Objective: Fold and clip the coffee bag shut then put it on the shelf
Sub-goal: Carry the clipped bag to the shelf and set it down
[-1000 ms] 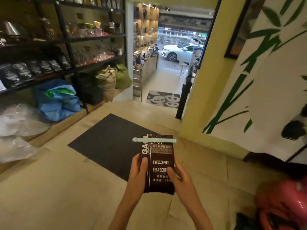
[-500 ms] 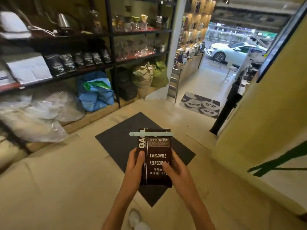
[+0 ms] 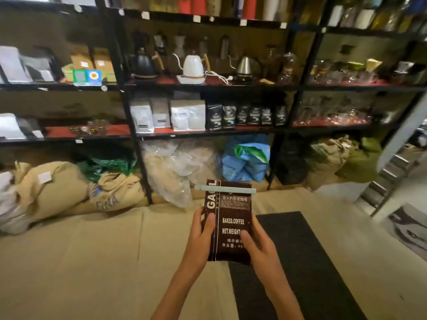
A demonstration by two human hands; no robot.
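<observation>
Near the dark floor mat (image 3: 300, 262), both hands grip the upright coffee bag (image 3: 233, 218): left hand (image 3: 201, 236) and right hand (image 3: 258, 245) closed on its sides, pale clip (image 3: 225, 189) across its folded top, facing the shelf (image 3: 208, 132)

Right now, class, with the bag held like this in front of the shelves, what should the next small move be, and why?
Probably lift the coffee bag forward toward the middle shelf. The pale clip already sits across its folded top, both the left hand and right hand hold it upright, and similar dark bags stand in a row there.
</observation>
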